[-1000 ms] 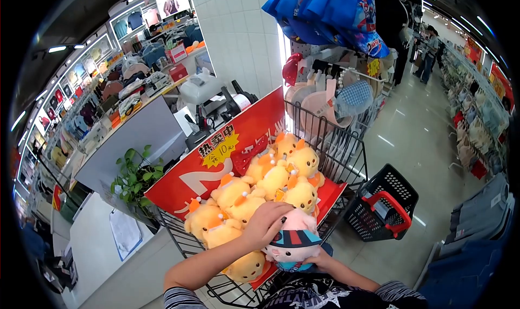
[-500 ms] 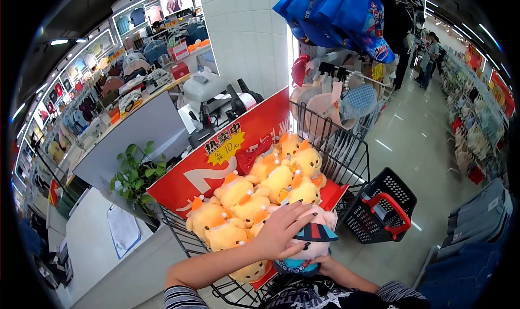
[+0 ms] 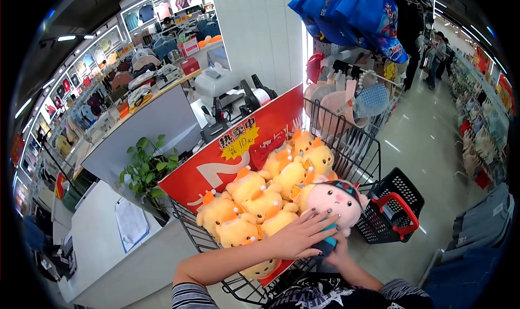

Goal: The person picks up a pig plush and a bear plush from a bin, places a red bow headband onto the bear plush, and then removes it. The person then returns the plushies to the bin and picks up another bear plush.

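Note:
A pink plush toy (image 3: 337, 202) with a dark striped cap and blue-green clothes is tilted over the right front of the wire bin (image 3: 244, 287), its face showing. Across its body lies my left hand (image 3: 306, 234), fingers spread and palm down. Under the toy's lower side, my right hand (image 3: 338, 250) holds it, with its fingers partly hidden behind the toy. Several yellow plush toys (image 3: 262, 203) with orange details fill the bin beside it. Behind them stands a red sign (image 3: 216, 168) with a yellow price burst.
A black basket with a red handle (image 3: 392, 206) stands on the floor at the right. A potted plant (image 3: 145, 171) and a clipboard (image 3: 130, 225) are by the white counter (image 3: 95, 244). Clothing racks line the right aisle, where people stand far off.
The pink toy has turned from lying under my left hand to showing its face, and its cap now points up and right. My left hand has shifted down onto its body. The camera view has moved slightly.

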Demonstrator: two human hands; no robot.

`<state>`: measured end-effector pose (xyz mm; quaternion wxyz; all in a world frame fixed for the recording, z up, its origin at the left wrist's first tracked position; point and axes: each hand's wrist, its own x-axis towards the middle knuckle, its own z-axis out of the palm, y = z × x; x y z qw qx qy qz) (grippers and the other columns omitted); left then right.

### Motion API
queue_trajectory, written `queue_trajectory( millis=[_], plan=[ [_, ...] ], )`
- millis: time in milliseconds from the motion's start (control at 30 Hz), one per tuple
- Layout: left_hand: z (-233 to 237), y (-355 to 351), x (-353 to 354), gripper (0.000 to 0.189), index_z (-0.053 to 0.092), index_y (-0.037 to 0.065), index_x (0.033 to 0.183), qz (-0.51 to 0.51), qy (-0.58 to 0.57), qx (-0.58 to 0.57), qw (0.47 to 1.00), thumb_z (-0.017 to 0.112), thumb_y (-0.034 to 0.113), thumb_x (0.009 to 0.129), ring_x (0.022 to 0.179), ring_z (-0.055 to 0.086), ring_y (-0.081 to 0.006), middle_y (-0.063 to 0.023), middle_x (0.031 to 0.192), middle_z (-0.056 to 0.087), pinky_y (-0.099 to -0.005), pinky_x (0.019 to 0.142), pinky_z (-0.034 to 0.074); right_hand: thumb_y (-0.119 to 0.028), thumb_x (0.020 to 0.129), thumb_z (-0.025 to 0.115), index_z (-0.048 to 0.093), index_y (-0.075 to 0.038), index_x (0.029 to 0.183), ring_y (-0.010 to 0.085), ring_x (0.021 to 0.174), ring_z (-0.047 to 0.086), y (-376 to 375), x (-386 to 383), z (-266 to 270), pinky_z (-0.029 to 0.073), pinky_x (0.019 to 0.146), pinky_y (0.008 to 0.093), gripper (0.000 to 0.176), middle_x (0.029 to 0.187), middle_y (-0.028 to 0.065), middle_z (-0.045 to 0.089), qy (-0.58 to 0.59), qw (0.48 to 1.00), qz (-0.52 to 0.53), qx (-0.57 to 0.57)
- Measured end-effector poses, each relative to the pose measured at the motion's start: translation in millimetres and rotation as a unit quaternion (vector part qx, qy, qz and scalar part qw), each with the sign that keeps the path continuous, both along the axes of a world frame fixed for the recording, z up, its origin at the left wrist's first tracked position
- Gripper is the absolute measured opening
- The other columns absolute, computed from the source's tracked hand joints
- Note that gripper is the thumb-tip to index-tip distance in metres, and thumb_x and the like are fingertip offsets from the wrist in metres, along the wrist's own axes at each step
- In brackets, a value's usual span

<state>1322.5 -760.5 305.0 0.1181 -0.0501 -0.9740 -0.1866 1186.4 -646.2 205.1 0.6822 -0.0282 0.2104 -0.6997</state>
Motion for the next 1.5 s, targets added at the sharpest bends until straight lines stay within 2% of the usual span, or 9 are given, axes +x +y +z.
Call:
queue_trajectory(
  millis=[267, 400, 600, 667, 867, 933, 1100, 1267, 1500],
  plan=[
    [3, -7, -2, 0.057, 0.030, 0.010, 0.129, -0.021, -0.008, 0.016, 1.000, 0.050, 0.030, 0.079, 0.126, 0.022, -0.0318, -0.0137, 0.138, 0.021, -0.0463, 0.100, 0.020, -0.004, 0.068, 0.057, 0.044, -0.004, 0.114, 0.0220, 0.095, 0.055, 7, -40, -3, 0.044, 0.084, 0.0359, 0.048, 0.106, 0.0095, 0.054, 0.104, 0.990, -0.087, -0.028],
    [8, -21, -4, 0.040, 0.043, 0.008, 0.117, 0.089, 0.095, 0.056, 0.990, 0.049, 0.020, 0.080, 0.112, 0.039, -0.0326, -0.0146, 0.125, 0.039, -0.0416, 0.093, 0.032, 0.000, 0.066, 0.058, 0.043, -0.004, 0.115, 0.0217, 0.096, 0.054, 17, -50, -5, 0.043, 0.084, 0.0345, 0.052, 0.105, 0.0095, 0.054, 0.111, 0.987, -0.113, -0.038],
    [-11, -70, -18, 0.028, 0.051, 0.005, 0.108, 0.263, 0.026, 0.374, 0.889, 0.051, 0.005, 0.079, 0.095, 0.052, -0.0118, -0.0043, 0.101, 0.055, -0.0253, 0.076, 0.043, 0.002, 0.065, 0.059, 0.044, -0.003, 0.115, 0.0214, 0.098, 0.052, 32, -55, -20, 0.043, 0.085, 0.0341, 0.053, 0.107, 0.0095, 0.053, 0.058, 0.993, -0.100, -0.033],
    [-1, -111, -47, 0.022, 0.052, 0.004, 0.100, 0.278, 0.090, 0.228, 0.929, 0.051, 0.003, 0.078, 0.088, 0.052, -0.0123, -0.0054, 0.100, 0.054, -0.0240, 0.075, 0.043, 0.001, 0.065, 0.060, 0.043, -0.003, 0.116, 0.0208, 0.098, 0.052, 37, -60, -23, 0.043, 0.085, 0.0334, 0.054, 0.107, 0.0093, 0.053, 0.070, 0.992, -0.097, -0.035],
    [69, -255, -180, 0.064, 0.036, 0.004, 0.120, 0.400, 0.365, 0.236, 0.807, 0.068, 0.019, 0.067, 0.098, 0.048, -0.0211, -0.0133, 0.116, 0.043, -0.0308, 0.079, 0.042, 0.005, 0.064, 0.062, 0.043, -0.003, 0.116, 0.0205, 0.098, 0.052, 55, -76, -32, 0.044, 0.084, 0.0332, 0.056, 0.107, 0.0094, 0.053, 0.049, 0.992, -0.115, -0.016],
    [97, -268, -210, 0.075, 0.028, 0.004, 0.126, 0.476, 0.321, 0.238, 0.783, 0.069, 0.023, 0.066, 0.102, 0.046, -0.0229, -0.0157, 0.121, 0.037, -0.0312, 0.080, 0.041, 0.008, 0.064, 0.061, 0.044, -0.003, 0.115, 0.0208, 0.098, 0.052, 63, -83, -43, 0.044, 0.083, 0.0338, 0.056, 0.106, 0.0095, 0.053, 0.039, 0.991, -0.126, -0.014],
    [112, -283, -250, 0.032, 0.058, -0.001, 0.097, 0.467, 0.200, 0.276, 0.816, 0.062, 0.020, 0.074, 0.072, 0.056, -0.0132, -0.0060, 0.077, 0.060, -0.0254, 0.068, 0.043, 0.008, 0.064, 0.061, 0.043, -0.004, 0.116, 0.0206, 0.096, 0.053, 65, -106, -44, 0.044, 0.083, 0.0336, 0.057, 0.105, 0.0090, 0.053, 0.029, 0.990, -0.139, -0.016],
    [108, -314, -263, 0.024, 0.057, -0.002, 0.098, 0.452, 0.237, 0.279, 0.813, 0.053, 0.013, 0.079, 0.074, 0.056, -0.0133, -0.0067, 0.083, 0.060, -0.0260, 0.065, 0.044, 0.005, 0.063, 0.064, 0.043, -0.004, 0.116, 0.0206, 0.096, 0.053, 52, -134, -47, 0.044, 0.083, 0.0337, 0.059, 0.106, 0.0091, 0.053, 0.016, 0.988, -0.151, -0.010],
    [148, -325, -261, 0.021, 0.051, -0.001, 0.101, 0.398, 0.419, 0.404, 0.710, 0.042, 0.002, 0.082, 0.067, 0.058, -0.0215, -0.0122, 0.085, 0.056, -0.0321, 0.054, 0.052, 0.005, 0.061, 0.064, 0.041, -0.004, 0.118, 0.0213, 0.098, 0.052, 36, -166, -36, 0.044, 0.083, 0.0342, 0.062, 0.107, 0.0099, 0.053, 0.062, 0.985, -0.155, -0.040]
  ],
)
